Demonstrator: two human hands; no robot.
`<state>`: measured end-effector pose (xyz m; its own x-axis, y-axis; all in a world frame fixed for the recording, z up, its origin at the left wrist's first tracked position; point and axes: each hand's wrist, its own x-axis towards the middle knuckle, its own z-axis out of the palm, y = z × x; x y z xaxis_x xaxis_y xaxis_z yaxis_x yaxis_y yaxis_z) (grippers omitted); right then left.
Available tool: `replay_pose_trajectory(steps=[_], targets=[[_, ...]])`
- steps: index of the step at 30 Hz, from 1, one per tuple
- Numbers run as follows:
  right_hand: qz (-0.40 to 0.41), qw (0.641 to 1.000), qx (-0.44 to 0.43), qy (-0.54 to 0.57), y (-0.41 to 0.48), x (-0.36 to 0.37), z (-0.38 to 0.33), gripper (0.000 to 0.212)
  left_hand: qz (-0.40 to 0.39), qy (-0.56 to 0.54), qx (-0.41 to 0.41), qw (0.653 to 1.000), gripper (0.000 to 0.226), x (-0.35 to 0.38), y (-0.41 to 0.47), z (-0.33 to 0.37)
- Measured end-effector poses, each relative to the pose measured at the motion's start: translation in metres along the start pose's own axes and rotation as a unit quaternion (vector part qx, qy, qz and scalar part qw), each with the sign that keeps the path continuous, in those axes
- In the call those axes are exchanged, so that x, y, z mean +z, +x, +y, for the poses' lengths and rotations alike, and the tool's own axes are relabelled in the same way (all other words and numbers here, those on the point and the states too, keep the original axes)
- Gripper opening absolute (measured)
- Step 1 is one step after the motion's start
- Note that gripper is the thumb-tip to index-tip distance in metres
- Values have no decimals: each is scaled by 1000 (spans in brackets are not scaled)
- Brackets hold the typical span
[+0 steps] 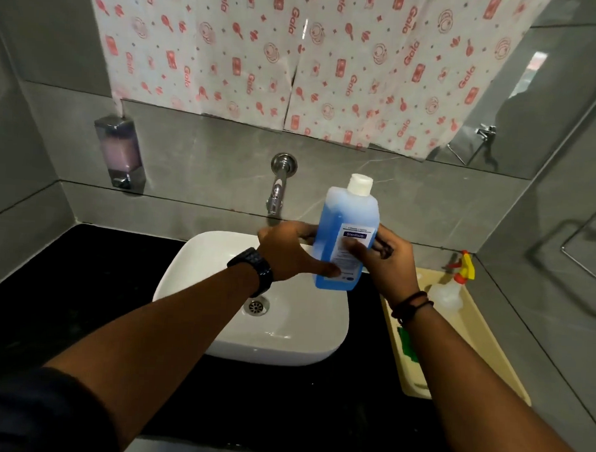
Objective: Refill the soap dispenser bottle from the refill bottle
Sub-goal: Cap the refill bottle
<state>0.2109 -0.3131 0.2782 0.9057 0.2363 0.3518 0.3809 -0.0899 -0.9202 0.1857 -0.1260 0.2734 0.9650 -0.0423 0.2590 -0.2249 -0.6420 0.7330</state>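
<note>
A clear refill bottle [344, 224] of blue liquid, with a white cap and a white label, stands upright in the air above the right rim of the white basin [199, 262]. My left hand [288, 251] grips its lower left side, thumb across the label. My right hand [389, 262] holds its right side, fingers wrapped behind. The cap is on. A wall-mounted soap dispenser [120, 151] with pale pink soap hangs on the grey tiles at the far left, well apart from the bottle.
A chrome tap [278, 187] juts from the wall over the basin. On the black counter [82, 284] at right sits a beige tray [483, 340] holding a clear spray bottle [449, 290] and something green. A chrome towel ring [585, 252] hangs on the right wall.
</note>
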Motion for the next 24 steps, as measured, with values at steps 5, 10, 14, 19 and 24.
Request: replay_pose_trajectory(steps=[5,10,14,19,24], targets=[[87,979,40,-182,18,-10,24,64,46,99,68,992,73,33,35,-9],[173,953,36,-248,39,-59,80,76,-44,72,63,994,79,108,90,-11],[182,941,88,-272,68,-117,148,69,-126,39,56,990,97,178,143,-23],[185,931,128,-288,101,-175,247,72,-145,85,34,985,81,267,196,-64],[185,926,174,-278,126,-195,324,73,-170,194,21,966,93,328,214,-94]])
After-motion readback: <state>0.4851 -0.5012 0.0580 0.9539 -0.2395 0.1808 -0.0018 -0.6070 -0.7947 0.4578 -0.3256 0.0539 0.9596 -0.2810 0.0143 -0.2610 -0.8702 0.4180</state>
